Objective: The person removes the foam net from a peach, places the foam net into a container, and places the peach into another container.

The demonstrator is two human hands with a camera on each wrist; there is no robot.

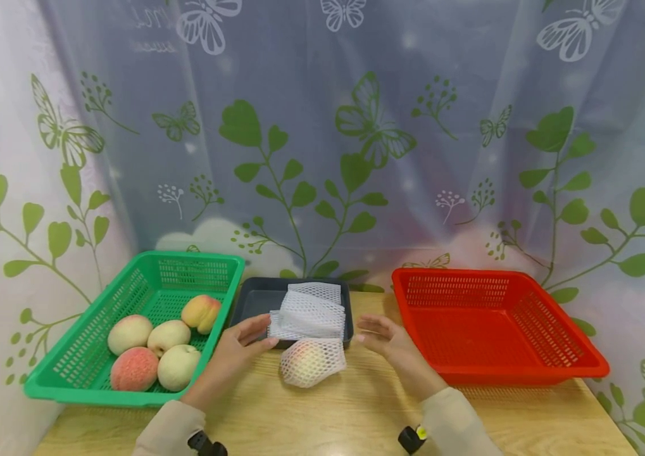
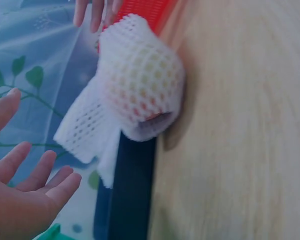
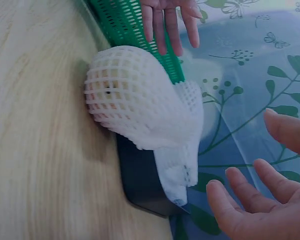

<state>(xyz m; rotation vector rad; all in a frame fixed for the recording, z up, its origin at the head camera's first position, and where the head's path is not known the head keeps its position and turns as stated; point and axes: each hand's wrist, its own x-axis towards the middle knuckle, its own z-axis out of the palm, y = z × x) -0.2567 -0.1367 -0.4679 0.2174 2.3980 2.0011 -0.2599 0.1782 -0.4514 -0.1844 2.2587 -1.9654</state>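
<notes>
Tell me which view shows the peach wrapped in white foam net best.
The right wrist view: the peach wrapped in white foam net fills the frame, lying on the wooden table against the black tray. The left wrist view shows it blurrier; the head view shows it small between both open hands.

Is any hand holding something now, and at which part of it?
Nothing is held. The left hand and right hand are open on either side of the netted peach, which lies on the table with no grip on it.

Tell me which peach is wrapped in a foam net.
The peach on the table between both hands; the four in the green basket are bare.
</notes>
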